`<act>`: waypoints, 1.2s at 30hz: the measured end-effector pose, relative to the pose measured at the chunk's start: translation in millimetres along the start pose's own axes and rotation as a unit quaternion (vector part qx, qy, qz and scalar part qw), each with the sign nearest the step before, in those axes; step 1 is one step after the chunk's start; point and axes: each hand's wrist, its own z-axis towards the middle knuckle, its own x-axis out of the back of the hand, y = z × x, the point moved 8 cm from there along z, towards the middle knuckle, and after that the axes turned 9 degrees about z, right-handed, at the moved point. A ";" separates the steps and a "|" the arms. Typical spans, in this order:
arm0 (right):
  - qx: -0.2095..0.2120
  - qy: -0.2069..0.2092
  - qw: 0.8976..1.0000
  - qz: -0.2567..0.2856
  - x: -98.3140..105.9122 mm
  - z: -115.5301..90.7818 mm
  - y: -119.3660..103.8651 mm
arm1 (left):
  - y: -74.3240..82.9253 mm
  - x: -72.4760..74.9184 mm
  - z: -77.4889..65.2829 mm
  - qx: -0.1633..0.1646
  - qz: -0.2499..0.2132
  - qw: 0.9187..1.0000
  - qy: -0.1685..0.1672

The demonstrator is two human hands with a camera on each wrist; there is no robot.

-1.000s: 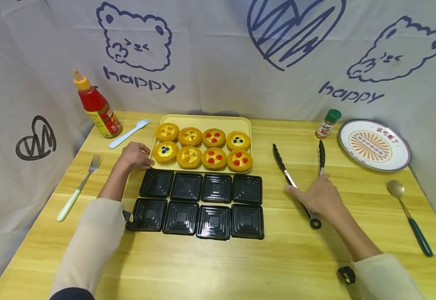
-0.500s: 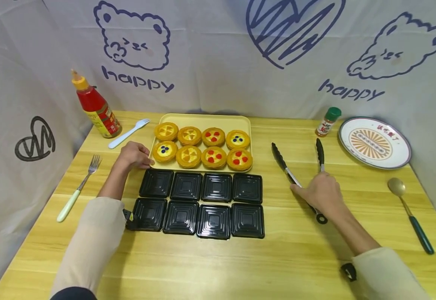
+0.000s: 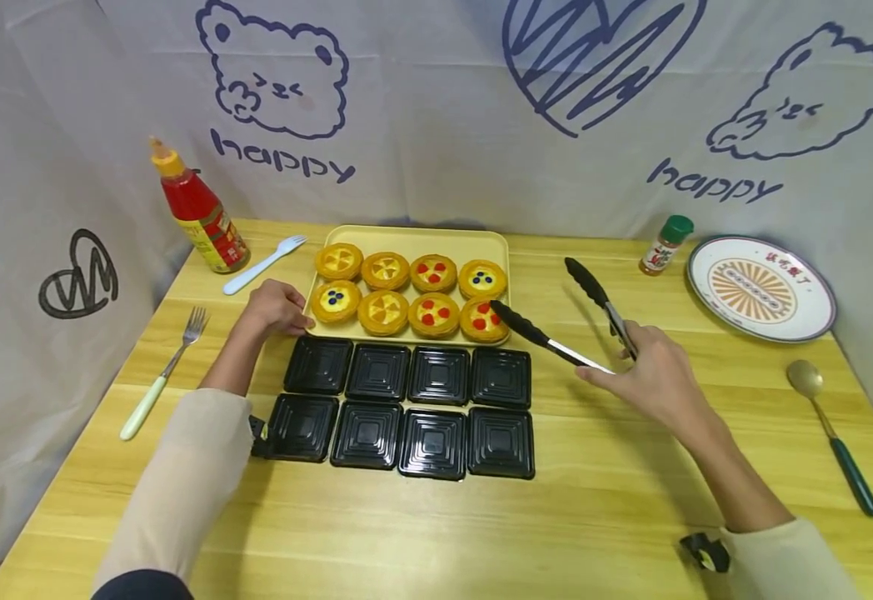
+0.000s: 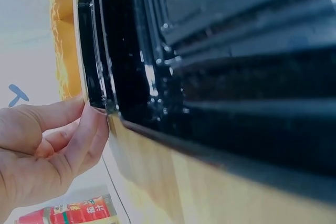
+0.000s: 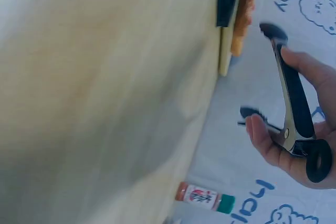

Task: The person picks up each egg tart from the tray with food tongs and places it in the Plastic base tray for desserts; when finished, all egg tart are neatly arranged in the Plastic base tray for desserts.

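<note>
My left hand pinches the front left corner of a pale yellow tray. Two rows of egg tarts, topped with red, blue or yellow pieces, lie on that tray. In the left wrist view the thumb and fingers meet at the tray's edge, close to a black plastic box. My right hand holds black-tipped tongs above the table, their arms spread wide. One tip appears over the front right tart; the other points toward the back. In the right wrist view, thumb and fingers lie along opposite arms of the tongs.
Two rows of square black boxes stand right before the tray. On the left are a sauce bottle, a blue fork and a metal fork. A spice jar, plate and spoon lie on the right.
My right hand has lifted the tongs off the table and swung their tips left, toward the tray. My left hand stays at the tray's corner.
</note>
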 end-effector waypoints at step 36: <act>0.118 -0.042 0.992 -0.024 8.6 -12.8 -41.2 | 0.2 -0.3 3.2 0.013 0.003 1.000 -0.009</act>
